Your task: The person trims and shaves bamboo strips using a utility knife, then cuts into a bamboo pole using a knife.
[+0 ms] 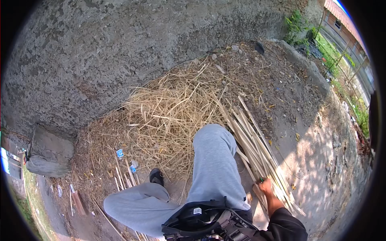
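Observation:
My right hand (265, 187) reaches down at the lower right, its fingers closed round something with a small green part, too small to name. It is right at the lower part of a long bundle of pale split strips (261, 150) lying on the ground beside my right leg. My left hand does not show. A heap of thin, curly straw-coloured shavings (169, 112) spreads in front of my knees, up to the wall.
A rough grey wall (120, 44) rises beyond the shavings. A concrete block (52, 150) stands at the left. More thin strips (126, 174) lie near my left shoe (157, 176), beside a blue-and-white wrapper (120, 153). A black bag (201, 219) hangs at my waist.

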Demonstrator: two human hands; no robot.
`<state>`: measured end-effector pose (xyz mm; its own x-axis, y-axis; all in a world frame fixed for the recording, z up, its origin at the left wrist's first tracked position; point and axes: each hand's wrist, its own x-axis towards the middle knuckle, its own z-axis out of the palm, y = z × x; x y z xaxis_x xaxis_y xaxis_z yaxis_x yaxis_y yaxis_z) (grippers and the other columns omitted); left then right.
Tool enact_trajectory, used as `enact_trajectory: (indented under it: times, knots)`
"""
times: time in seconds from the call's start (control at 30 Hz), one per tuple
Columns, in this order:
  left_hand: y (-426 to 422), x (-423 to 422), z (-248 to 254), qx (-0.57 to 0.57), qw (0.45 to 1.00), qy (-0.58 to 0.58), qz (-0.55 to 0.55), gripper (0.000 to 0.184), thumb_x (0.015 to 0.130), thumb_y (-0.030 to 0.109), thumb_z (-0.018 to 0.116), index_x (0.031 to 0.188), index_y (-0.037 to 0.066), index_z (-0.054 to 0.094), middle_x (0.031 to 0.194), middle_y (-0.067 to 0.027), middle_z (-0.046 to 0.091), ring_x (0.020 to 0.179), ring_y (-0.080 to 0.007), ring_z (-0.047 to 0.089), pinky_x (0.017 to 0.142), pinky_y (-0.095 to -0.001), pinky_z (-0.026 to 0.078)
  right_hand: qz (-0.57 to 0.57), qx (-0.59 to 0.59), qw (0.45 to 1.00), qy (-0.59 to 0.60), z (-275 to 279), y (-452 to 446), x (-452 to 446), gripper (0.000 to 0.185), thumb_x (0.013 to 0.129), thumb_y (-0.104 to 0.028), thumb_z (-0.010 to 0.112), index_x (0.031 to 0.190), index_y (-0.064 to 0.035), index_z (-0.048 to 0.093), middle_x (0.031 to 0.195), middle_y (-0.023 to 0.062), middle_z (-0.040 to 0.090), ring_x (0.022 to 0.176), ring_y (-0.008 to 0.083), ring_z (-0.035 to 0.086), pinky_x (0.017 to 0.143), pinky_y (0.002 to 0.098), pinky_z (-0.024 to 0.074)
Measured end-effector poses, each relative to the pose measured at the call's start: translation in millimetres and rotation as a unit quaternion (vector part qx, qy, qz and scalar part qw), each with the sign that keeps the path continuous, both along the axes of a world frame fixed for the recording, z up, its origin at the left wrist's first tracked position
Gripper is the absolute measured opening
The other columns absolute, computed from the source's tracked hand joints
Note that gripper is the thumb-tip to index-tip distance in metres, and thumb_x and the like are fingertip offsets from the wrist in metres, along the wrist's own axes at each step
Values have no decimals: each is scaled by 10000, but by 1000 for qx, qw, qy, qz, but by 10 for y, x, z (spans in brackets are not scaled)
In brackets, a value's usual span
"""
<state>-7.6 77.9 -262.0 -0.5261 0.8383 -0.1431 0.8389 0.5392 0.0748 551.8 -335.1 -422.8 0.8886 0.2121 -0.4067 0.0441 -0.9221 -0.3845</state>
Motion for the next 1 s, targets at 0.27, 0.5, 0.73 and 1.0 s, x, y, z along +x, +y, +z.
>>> enact_trajectory:
  times: [0.27, 0.5, 0.73, 1.0]
  knots:
    - [-22, -29, 3, 2, 1000, -3, 10, 353, 1021, 300, 475, 1019, -33, 592, 779, -190, 654, 685, -354, 612, 650, -446, 500, -37, 16, 989, -144, 913, 266, -37, 344, 658, -313, 817, 807, -28, 695, 700, 190, 663, 690, 379, 647, 645, 453, 483]
    - [-22, -75, 41, 13, 1000, -3, 15, 357, 1018, 305, 479, 999, -32, 597, 757, -189, 655, 662, -364, 609, 630, -450, 499, -11, 53, 921, -385, 869, 232, 73, 93, 692, -155, 701, 768, -106, 684, 579, 169, 583, 550, 413, 588, 517, 481, 453]
    - [-20, -330, 270, 63, 997, 4, 42, 361, 1015, 310, 484, 978, -30, 601, 735, -189, 656, 639, -374, 605, 610, -455, 497, 37, 62, 880, -470, 1930, 947, 908, 284, 701, -102, 716, 981, -147, 738, 714, 101, 657, 642, 329, 639, 565, 436, 481]
    - [1401, 539, 2294, 487, 831, -176, -204, 340, 1007, 152, 507, 1292, -34, 508, 1163, -188, 599, 1056, -291, 602, 949, -416, 468, 163, 191, 754, -607, 3655, 2789, 1333, 255, 690, -77, 713, 939, -132, 727, 755, 40, 674, 705, 227, 641, 650, 364, 472]
